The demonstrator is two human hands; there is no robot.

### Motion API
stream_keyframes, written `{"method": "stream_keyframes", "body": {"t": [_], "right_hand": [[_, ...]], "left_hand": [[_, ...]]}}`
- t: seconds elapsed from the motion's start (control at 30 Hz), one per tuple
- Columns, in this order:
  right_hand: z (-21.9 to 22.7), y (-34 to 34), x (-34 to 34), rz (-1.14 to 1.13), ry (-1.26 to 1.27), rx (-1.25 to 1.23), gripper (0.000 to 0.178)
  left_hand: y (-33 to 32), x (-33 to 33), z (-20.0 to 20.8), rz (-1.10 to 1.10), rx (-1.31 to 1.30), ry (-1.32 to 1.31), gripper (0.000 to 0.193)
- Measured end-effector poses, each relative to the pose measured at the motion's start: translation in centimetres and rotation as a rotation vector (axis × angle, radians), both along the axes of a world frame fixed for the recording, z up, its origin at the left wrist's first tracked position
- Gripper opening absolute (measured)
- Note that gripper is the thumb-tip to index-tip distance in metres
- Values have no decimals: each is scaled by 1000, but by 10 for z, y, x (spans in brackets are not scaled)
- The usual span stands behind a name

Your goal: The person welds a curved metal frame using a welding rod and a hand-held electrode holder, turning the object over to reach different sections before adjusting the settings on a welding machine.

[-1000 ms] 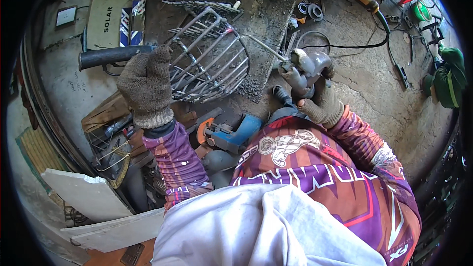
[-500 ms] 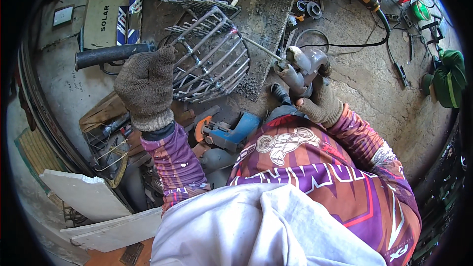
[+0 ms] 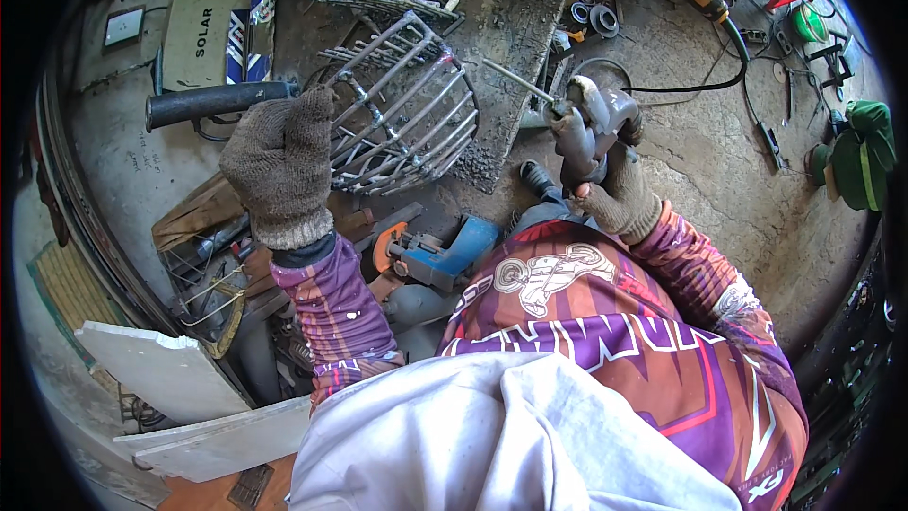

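Note:
Brown knitted gloves cover both hands. My left hand is closed in a fist at the left edge of a welded cage of metal rods; what its fingers grip is hidden. Behind that fist a dark pipe sticks out to the left. A small red glow shows on the cage's upper right rim. My right hand is wrapped round a grey welding electrode holder. From its jaws a thin welding rod points up and left, its tip apart from the cage.
A blue and orange power tool lies near my lap. Pale boards lean at lower left. At upper left stands a pale case. Metal rings, a cable and a green cloth-like bundle are on the right.
My right hand has shifted slightly right with the electrode holder, drawing the rod's tip away from the cage rim. My left hand and the cage have hardly moved.

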State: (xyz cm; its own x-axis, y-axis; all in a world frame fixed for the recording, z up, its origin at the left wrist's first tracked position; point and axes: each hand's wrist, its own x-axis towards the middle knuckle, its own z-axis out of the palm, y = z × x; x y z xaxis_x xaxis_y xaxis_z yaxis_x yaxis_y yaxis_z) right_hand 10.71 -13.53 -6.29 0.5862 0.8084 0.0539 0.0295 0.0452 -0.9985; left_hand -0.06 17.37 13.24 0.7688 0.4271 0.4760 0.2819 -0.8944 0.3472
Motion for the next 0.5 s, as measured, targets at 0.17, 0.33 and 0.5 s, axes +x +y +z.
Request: {"method": "stream_keyframes", "body": {"t": [0.17,0.33,0.5], "right_hand": [[4,1,-3,-37,237,22,76],[-5,-3,-2,-162,217,13,73],[-14,-9,4,-191,307,72,76]], "left_hand": [[-8,3,7,79,42,125,30],[-26,-1,9,207,-118,-30,37],[-46,3,18,396,-226,-151,44]]}}
